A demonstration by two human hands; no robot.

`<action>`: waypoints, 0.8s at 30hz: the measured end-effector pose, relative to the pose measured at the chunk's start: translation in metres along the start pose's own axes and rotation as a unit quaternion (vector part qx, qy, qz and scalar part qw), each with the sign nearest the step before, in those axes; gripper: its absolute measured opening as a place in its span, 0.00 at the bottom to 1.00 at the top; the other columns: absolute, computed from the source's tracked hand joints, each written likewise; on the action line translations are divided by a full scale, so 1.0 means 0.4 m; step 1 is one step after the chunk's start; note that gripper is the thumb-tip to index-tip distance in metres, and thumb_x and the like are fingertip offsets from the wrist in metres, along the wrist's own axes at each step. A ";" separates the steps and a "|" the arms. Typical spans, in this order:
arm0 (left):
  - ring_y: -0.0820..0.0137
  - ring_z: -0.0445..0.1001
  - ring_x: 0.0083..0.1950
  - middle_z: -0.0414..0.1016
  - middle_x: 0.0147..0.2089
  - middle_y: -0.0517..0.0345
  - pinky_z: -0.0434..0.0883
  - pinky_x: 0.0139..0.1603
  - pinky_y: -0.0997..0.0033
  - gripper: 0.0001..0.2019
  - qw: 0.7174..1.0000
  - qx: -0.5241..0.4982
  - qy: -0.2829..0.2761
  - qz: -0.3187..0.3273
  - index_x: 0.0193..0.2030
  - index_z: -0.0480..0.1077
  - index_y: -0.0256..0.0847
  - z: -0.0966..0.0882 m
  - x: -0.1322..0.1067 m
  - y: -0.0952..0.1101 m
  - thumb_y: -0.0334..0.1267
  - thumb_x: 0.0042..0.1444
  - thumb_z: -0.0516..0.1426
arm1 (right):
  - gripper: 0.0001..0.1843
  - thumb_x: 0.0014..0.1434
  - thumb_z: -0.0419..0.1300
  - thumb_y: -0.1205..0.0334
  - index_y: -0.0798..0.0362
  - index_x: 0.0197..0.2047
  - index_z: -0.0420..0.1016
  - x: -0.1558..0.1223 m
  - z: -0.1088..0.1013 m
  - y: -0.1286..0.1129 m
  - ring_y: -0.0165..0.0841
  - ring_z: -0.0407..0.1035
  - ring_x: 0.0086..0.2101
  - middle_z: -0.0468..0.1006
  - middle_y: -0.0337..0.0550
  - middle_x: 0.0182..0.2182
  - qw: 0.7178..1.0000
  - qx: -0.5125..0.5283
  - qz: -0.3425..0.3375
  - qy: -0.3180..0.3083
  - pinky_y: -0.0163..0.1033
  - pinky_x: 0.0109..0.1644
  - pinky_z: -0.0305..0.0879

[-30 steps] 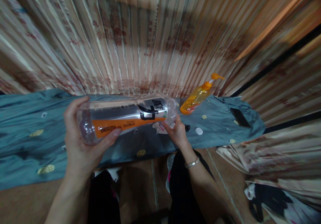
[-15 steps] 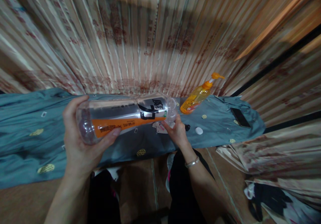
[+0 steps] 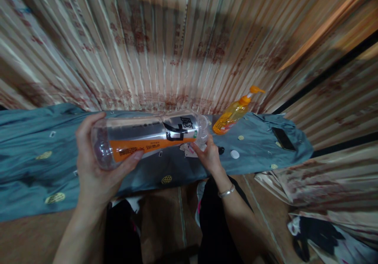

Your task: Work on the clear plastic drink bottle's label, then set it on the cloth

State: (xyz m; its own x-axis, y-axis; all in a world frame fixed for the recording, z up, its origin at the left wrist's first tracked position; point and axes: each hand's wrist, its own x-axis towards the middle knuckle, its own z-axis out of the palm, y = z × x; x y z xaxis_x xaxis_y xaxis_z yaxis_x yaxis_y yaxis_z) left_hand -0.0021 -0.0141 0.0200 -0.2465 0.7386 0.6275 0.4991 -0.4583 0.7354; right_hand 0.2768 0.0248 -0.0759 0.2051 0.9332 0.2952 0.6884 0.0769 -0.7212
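A clear plastic bottle (image 3: 147, 138) with a silver and orange label lies sideways in the air above the cloth, its neck pointing right. My left hand (image 3: 97, 165) wraps round its base end, thumb on the orange part of the label. At the neck end, my right hand (image 3: 209, 153) is closed with thumb and fingers on the bottle; part of its grip is hidden. Below the neck, a small whitish packet or tag (image 3: 190, 150) rests on the cloth. A round white cap-like disc (image 3: 234, 154) and a small black object (image 3: 221, 150) lie just right of my right hand.
An orange pump bottle (image 3: 232, 116) stands behind my right hand. Farther right lies a dark phone (image 3: 283, 139). Blue-green cloth (image 3: 59, 177) covers the long narrow surface. A pleated curtain (image 3: 165, 51) hangs behind it. Dark fabric items (image 3: 321, 232) are at lower right.
Almost nothing differs. The bottle and my left hand have shifted very slightly to the right, with both hands keeping their grip.
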 end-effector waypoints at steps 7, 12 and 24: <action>0.58 0.69 0.54 0.67 0.52 0.56 0.66 0.60 0.45 0.49 1.000 0.009 -0.004 0.001 0.63 0.61 0.55 0.002 0.000 0.000 0.50 0.30 0.72 | 0.30 0.53 0.65 0.49 0.56 0.54 0.67 0.001 -0.004 -0.006 0.46 0.79 0.39 0.83 0.53 0.40 1.000 0.019 0.002 -0.001 0.46 0.41 0.75; 0.56 0.69 0.54 0.67 0.53 0.55 0.66 0.59 0.42 0.48 1.000 0.006 -0.004 -0.001 0.63 0.61 0.55 0.000 -0.002 -0.004 0.48 0.31 0.72 | 0.31 0.53 0.65 0.48 0.55 0.55 0.67 0.001 -0.001 -0.006 0.46 0.79 0.39 0.84 0.53 0.40 1.000 0.015 0.006 0.004 0.47 0.40 0.75; 0.58 0.69 0.54 0.67 0.55 0.55 0.67 0.57 0.47 0.48 1.000 0.002 -0.005 0.009 0.64 0.60 0.54 0.002 -0.003 -0.001 0.48 0.32 0.71 | 0.29 0.54 0.65 0.49 0.54 0.54 0.66 -0.001 0.002 -0.002 0.46 0.79 0.39 0.83 0.51 0.40 1.000 -0.009 -0.005 0.010 0.46 0.40 0.74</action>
State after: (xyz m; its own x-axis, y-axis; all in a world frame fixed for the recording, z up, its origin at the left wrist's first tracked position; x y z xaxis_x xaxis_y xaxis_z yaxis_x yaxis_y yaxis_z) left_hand -0.0014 -0.0143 0.0187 -0.2293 0.7350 0.6382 0.5068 -0.4696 0.7229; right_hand 0.2754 0.0247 -0.0759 0.2124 0.9250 0.3152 0.7034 0.0792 -0.7063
